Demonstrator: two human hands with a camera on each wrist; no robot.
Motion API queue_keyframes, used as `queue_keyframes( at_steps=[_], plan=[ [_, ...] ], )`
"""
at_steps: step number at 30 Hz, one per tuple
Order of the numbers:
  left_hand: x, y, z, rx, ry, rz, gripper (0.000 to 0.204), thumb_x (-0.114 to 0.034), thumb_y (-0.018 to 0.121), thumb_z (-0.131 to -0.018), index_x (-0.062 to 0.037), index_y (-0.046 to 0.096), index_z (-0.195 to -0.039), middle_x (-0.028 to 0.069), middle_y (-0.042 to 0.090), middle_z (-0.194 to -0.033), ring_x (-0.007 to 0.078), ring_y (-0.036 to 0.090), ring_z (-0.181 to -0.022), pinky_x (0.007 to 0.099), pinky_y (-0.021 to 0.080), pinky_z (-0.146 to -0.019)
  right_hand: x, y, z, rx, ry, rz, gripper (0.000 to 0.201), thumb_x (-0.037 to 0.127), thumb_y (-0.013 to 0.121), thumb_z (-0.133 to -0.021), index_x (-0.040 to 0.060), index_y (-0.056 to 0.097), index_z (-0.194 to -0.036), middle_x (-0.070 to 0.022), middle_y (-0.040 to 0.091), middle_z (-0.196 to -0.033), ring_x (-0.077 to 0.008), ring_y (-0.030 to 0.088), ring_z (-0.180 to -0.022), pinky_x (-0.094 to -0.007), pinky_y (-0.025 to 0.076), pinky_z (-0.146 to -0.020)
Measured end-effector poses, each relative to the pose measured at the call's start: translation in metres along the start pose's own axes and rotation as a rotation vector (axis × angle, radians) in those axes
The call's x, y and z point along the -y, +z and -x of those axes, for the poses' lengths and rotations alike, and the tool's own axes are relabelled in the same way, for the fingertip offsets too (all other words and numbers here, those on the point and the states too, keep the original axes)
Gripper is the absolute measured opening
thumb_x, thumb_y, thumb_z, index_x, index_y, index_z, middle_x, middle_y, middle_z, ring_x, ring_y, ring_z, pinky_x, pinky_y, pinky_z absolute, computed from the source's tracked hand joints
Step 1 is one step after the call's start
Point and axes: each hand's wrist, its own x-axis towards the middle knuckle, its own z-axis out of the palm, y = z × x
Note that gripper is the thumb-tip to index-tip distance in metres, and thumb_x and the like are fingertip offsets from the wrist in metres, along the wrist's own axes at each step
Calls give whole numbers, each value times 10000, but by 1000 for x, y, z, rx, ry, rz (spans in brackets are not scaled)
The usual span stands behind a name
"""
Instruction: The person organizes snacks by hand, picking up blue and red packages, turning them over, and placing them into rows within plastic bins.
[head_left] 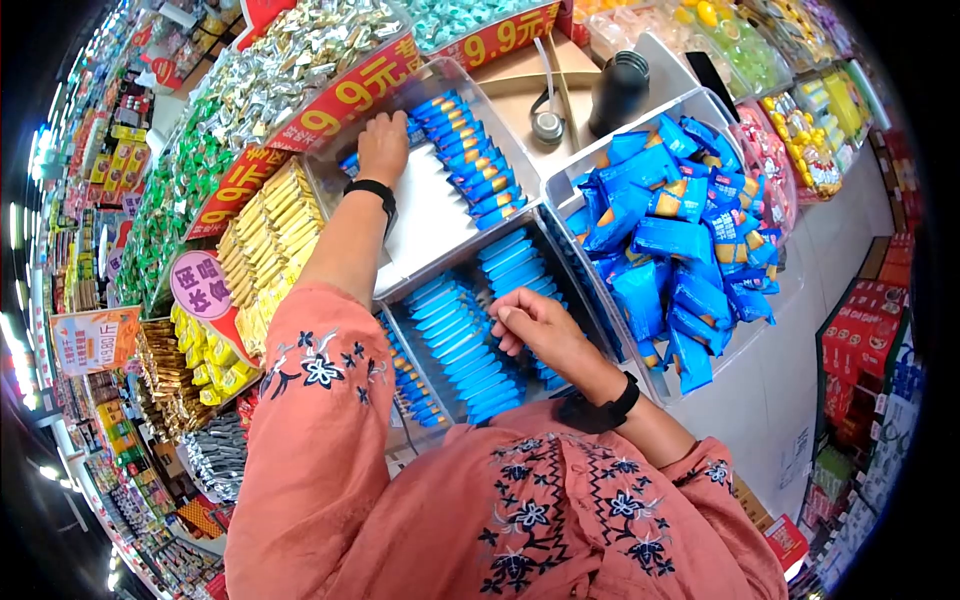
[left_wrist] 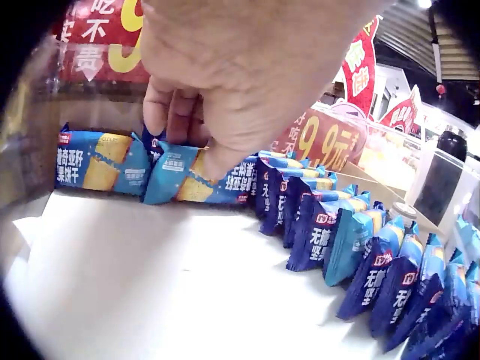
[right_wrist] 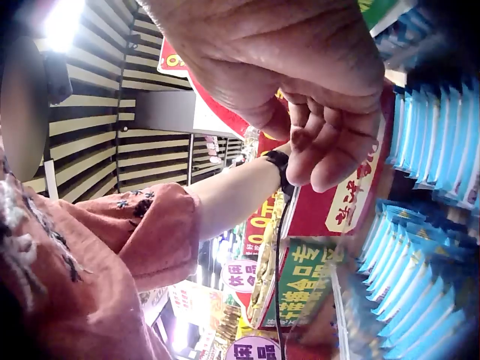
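At the far end of the upper compartment, my left hand (head_left: 383, 150) pinches a blue biscuit packet (left_wrist: 184, 176) at its top edge, thumb in front and fingers behind. Another blue packet (left_wrist: 101, 163) stands to its left along the back wall. A row of upright biscuit packets (head_left: 465, 155) runs down the right side of a white base (head_left: 425, 205). My right hand (head_left: 540, 330) hangs over the nearer compartment with loosely curled fingers and nothing in them. Below it, rows of blue packets (head_left: 455, 335) stand on edge.
A clear bin (head_left: 650, 375) heaped with loose blue packets (head_left: 670, 240) stands at the right. Behind it are a black bottle (head_left: 620, 92) and a phone (head_left: 708, 75). Yellow-wrapped snacks (head_left: 270, 225) and red price signs (head_left: 350, 95) border the left side.
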Motion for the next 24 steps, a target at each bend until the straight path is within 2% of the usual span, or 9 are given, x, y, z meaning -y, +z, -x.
queue_keyframes(
  at_steps=[5, 8, 12, 13, 14, 17, 20, 22, 24],
  plan=[
    [1, -2, -3, -3, -32, 20, 171, -145, 616, -865, -84, 610, -1025, 154, 619, -1010, 371, 616, -988, 506, 522, -803, 6, 1, 5, 0, -18, 8, 260, 248, 539, -1021, 14, 595, -1117, -42, 637, -883, -98, 600, -718, -250, 521, -635],
    [0, -30, -7, -13, -86, 101, 205, -175, 648, -850, -62, 624, -1020, 161, 636, -1028, 393, 620, -1000, 508, 528, -812, 8, 4, 10, 21, -10, 36, 240, 226, 528, -1036, 11, 598, -1117, -40, 644, -896, -88, 605, -730, -248, 529, -661],
    [23, -91, -31, -30, -178, 399, 290, -235, 686, -827, -2, 673, -998, 221, 698, -995, 398, 667, -959, 469, 538, -828, 16, 12, 23, 55, -29, 56, 239, 238, 533, -1032, 20, 598, -1107, -36, 641, -893, -84, 600, -727, -241, 519, -652],
    [8, -138, -23, -89, -225, 484, 312, -255, 687, -821, 20, 686, -969, 251, 705, -953, 386, 687, -920, 447, 532, -825, 17, 14, 26, 65, -38, 76, 241, 242, 534, -1031, 21, 598, -1105, -38, 643, -895, -84, 600, -727, -240, 516, -650],
    [25, -146, -30, -30, -252, 569, 370, -306, 696, -845, 23, 680, -1014, 229, 708, -970, 364, 688, -917, 428, 530, -812, 19, 15, 28, 76, -49, 96, 243, 246, 535, -1031, 23, 599, -1104, -39, 644, -897, -84, 600, -727, -239, 514, -647],
    [29, -217, -17, -89, -156, 689, 424, -364, 677, -905, 4, 666, -1115, 137, 723, -993, 265, 685, -919, 371, 524, -803, 20, 17, 37, 91, -61, 122, 248, 254, 540, -1026, 27, 601, -1105, -42, 650, -905, -87, 608, -738, -240, 509, -641],
    [-19, -296, 29, -77, -167, 1021, 412, -354, 643, -955, -8, 643, -1180, 65, 713, -1028, 158, 665, -930, 299, 500, -757, 27, 20, 54, 69, -126, 160, 212, 227, 557, -993, 28, 608, -1044, -33, 622, -842, -97, 590, -685, -251, 485, -581],
    [-54, -320, 62, -131, -109, 1181, 382, -317, 632, -975, 2, 633, -1187, 73, 704, -1021, 123, 656, -904, 250, 476, -708, 32, 17, 67, 92, -158, 180, 222, 236, 567, -986, 26, 611, -1044, -29, 620, -842, -98, 618, -712, -255, 498, -590],
    [-90, -330, 98, -46, -244, 1369, 352, -287, 627, -986, 7, 633, -1180, 76, 696, -998, 118, 646, -867, 219, 465, -691, 41, 14, 85, 98, -203, 223, 217, 229, 581, -982, 24, 613, -1042, -27, 625, -860, -98, 626, -722, -261, 510, -608]
  ],
)
